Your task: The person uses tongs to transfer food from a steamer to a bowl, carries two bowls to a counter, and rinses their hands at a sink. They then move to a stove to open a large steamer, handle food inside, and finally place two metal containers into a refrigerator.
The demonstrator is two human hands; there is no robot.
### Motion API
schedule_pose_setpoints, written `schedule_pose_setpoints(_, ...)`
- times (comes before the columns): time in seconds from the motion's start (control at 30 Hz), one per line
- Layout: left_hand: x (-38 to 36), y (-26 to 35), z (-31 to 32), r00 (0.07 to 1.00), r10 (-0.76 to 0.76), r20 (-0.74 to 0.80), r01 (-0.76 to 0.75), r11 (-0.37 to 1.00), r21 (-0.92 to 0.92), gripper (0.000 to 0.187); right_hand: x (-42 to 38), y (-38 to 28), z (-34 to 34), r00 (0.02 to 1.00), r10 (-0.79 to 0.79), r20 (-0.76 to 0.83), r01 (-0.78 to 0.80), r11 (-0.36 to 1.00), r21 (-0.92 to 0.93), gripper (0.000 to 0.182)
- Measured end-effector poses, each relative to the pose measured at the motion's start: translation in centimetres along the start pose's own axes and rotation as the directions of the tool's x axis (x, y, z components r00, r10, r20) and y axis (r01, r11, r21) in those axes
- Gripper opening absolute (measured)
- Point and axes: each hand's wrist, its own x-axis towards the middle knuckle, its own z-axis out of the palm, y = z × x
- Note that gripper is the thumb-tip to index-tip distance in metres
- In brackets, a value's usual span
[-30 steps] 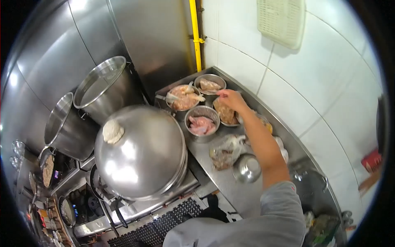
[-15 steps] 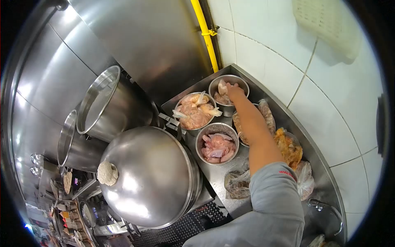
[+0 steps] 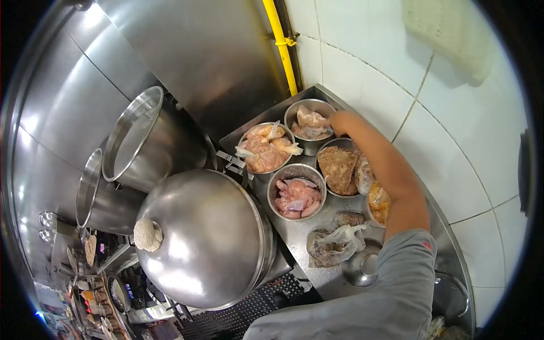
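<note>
Four steel bowls (image 3: 297, 194) of raw meat crowd the back corner of the bench (image 3: 309, 249), and only my right hand (image 3: 341, 121) reaches them, stretched along the tiled wall. It rests at the right rim of the farthest bowl (image 3: 309, 125); its meat lies just left of my fingers. Whether my grip is closed I cannot tell.

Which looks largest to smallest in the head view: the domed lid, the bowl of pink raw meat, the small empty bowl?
1. Domed lid, by far the largest, though nearest the camera.
2. Bowl of pink raw meat.
3. Small empty bowl, smallest.
</note>
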Motion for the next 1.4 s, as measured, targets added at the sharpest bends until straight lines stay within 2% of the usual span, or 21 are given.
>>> schedule_pose_setpoints(0.03,0.0,-0.2,0.0,1.0,0.003,-0.003,-0.003,1.0,-0.001,0.031,-0.2,0.3,1.3,0.995,-0.102,-0.012,0.102,0.995,0.011,0.029)
schedule_pose_setpoints(0.13,-0.4,-1.1,0.3,1.0,0.021,-0.012,-0.021,1.0,-0.007,0.033,0.6,2.0,4.9,0.992,-0.053,-0.118,0.106,0.86,0.499,0.039)
schedule_pose_setpoints(0.33,-0.9,-3.6,1.0,0.99,0.14,-0.024,-0.14,0.99,0.018,0.036,-1.9,1.1,4.4,0.929,0.115,-0.351,0.225,0.578,0.785,0.036)
schedule_pose_setpoints(0.37,-1.2,-3.6,0.9,0.986,0.164,-0.028,-0.164,0.986,0.026,0.037,-1.9,0.8,4.6,0.875,0.108,-0.473,0.317,0.61,0.726,0.035)
schedule_pose_setpoints(0.43,-1.7,-2.7,0.6,0.974,0.223,-0.037,-0.221,0.974,0.049,0.038,-3.2,-0.7,3.4,0.841,0.187,-0.507,0.279,0.654,0.703,0.034)
schedule_pose_setpoints(0.47,-2.1,-2.0,0.6,0.969,0.244,-0.041,-0.241,0.969,0.052,0.038,-2.9,-0.8,4.3,0.777,0.177,-0.604,0.391,0.616,0.684,0.034)
schedule_pose_setpoints(0.53,-2.5,-0.5,1.2,0.938,0.321,-0.131,-0.32,0.947,0.031,0.039,-3.9,-2.5,3.4,0.818,0.25,-0.518,0.284,0.608,0.741,0.033)
schedule_pose_setpoints(0.57,-4.1,2.2,0.5,0.891,0.446,-0.088,-0.441,0.895,0.068,0.039,-2.7,-2.3,4.8,0.809,0.223,-0.544,0.366,0.532,0.764,0.032)
schedule_pose_setpoints(0.6,-6.1,5.1,0.0,0.911,0.413,-0.017,-0.413,0.911,0.004,0.041,-2.2,-2.6,5.2,0.74,0.224,-0.634,0.44,0.552,0.709,0.034)
schedule_pose_setpoints(0.63,-6.1,6.0,0.5,0.85,0.526,0.0,-0.526,0.85,0.004,0.044,-2.8,-3.0,4.4,0.775,0.29,-0.562,0.286,0.632,0.72,0.035)
schedule_pose_setpoints(0.67,-6.8,7.4,1.1,0.843,0.538,0.019,-0.535,0.841,-0.08,0.045,-2.4,-2.4,4.2,0.809,0.205,-0.551,0.332,0.615,0.715,0.033)
schedule_pose_setpoints(0.73,-10.1,12.0,-0.1,0.835,0.515,0.192,-0.492,0.856,-0.157,0.048,0.3,-0.2,6.0,0.64,0.231,-0.733,0.436,0.676,0.594,0.024)
schedule_pose_setpoints(0.8,-11.0,13.7,0.1,0.756,0.618,0.215,-0.56,0.781,-0.277,0.044,0.6,0.9,3.9,0.678,0.376,-0.632,0.351,0.59,0.727,0.027)
schedule_pose_setpoints(0.93,-13.7,17.4,-0.8,0.613,0.761,0.213,-0.704,0.648,-0.289,0.041,-5.4,0.1,-4.3,0.5,0.33,-0.801,0.525,0.62,0.583,0.027)
schedule_pose_setpoints(1.0,-14.1,19.3,-0.4,0.505,0.836,0.212,-0.76,0.548,-0.349,0.041,-5.7,2.7,-5.7,0.532,0.428,-0.731,0.562,0.467,0.683,0.023)
schedule_pose_setpoints(1.03,-14.3,19.9,-0.4,0.488,0.853,0.185,-0.771,0.52,-0.367,0.04,-6.3,5.5,-6.4,0.687,0.301,-0.662,0.565,0.352,0.746,0.019)
schedule_pose_setpoints(1.13,-16.4,23.9,-1.1,0.371,0.878,0.302,-0.797,0.468,-0.381,0.036,-12.8,5.7,-8.0,0.666,0.369,-0.648,0.689,0.03,0.724,0.04)
schedule_pose_setpoints(1.2,-16.6,25.0,-0.4,0.304,0.892,0.335,-0.769,0.437,-0.466,0.034,-22.4,0.4,-10.6,0.618,0.466,-0.633,0.694,0.053,0.718,0.038)
schedule_pose_setpoints(1.3,-16.5,25.4,0.0,0.205,0.873,0.442,-0.7,0.447,-0.558,0.034,-32.5,-3.9,-11.5,0.61,0.523,-0.595,0.588,0.204,0.782,0.014)
schedule_pose_setpoints(1.33,-16.7,25.6,-0.2,0.201,0.854,0.481,-0.695,0.47,-0.544,0.033,-34.4,-3.6,-10.3,0.641,0.502,-0.581,0.629,0.092,0.772,0.015)
schedule_pose_setpoints(1.4,-16.5,25.2,-0.1,0.177,0.833,0.523,-0.665,0.494,-0.561,0.033,-39.5,-4.2,-8.7,0.633,0.478,-0.608,0.568,0.247,0.785,0.018)
